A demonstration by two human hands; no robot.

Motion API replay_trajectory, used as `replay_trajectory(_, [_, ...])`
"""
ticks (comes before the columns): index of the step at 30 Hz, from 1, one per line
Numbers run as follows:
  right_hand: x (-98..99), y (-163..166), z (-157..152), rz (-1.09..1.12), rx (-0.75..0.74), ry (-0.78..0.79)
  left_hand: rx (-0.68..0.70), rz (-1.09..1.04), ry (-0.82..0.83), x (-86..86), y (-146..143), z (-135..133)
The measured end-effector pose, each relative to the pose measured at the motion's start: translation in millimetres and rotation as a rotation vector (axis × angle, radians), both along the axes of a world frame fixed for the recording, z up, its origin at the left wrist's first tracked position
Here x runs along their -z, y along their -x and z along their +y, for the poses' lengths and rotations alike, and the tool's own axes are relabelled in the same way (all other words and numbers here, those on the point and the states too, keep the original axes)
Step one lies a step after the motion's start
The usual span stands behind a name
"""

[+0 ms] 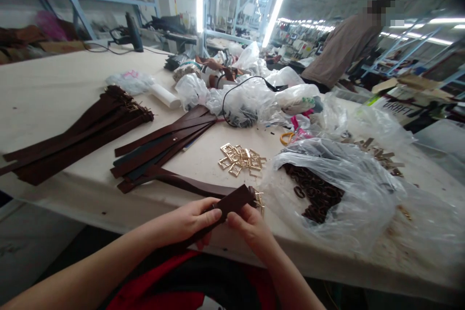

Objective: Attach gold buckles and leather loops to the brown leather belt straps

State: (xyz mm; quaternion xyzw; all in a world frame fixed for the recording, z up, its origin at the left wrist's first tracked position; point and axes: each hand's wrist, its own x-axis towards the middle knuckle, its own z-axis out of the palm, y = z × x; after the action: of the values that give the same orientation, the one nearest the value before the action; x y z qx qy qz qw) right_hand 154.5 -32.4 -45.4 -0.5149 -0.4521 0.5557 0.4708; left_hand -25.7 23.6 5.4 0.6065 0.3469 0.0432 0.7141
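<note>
A dark brown leather belt strap is gripped by both hands over the table's front edge. My left hand pinches it with the thumb on top. At its upper end my right hand is closed on the same strap, fingers partly hidden behind it. Just beyond the right hand lie gold buckles beside the strap end. A loose pile of square gold buckles is on the table ahead. To the right, an opened plastic bag holds many small dark brown loops.
Fanned brown straps lie left of centre, and a bundle of straps with buckles farther left. Clear plastic bags heap across the back, near orange-handled scissors. A heat gun stands far left. A person leans at back right.
</note>
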Motion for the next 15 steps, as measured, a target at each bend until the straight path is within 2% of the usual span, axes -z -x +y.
replay_trajectory(4, [-8.8, -41.6, 41.3, -0.484, 0.204, -0.182, -0.121, 0.020, 0.026, 1.8, 3.9, 2.9])
replay_trajectory(6, [-6.8, -62.2, 67.4, -0.898, 0.170, -0.242, -0.153, 0.014, 0.064, 2.6, 5.2, 2.6])
replay_trajectory(8, [-0.6, -77.5, 89.1, -1.197, 0.068, -0.201, -0.178, 0.009, 0.120, 3.8, 7.0, 2.1])
replay_trajectory(10, [8.1, -88.4, 102.9, -1.310, 0.008, -0.130, -0.197, 0.016, 0.164, 5.1, 9.7, 2.0])
replay_trajectory(15, [25.1, -108.3, 113.4, -1.383, -0.033, -0.018, -0.199, 0.011, 0.189, 7.6, 13.4, 4.6])
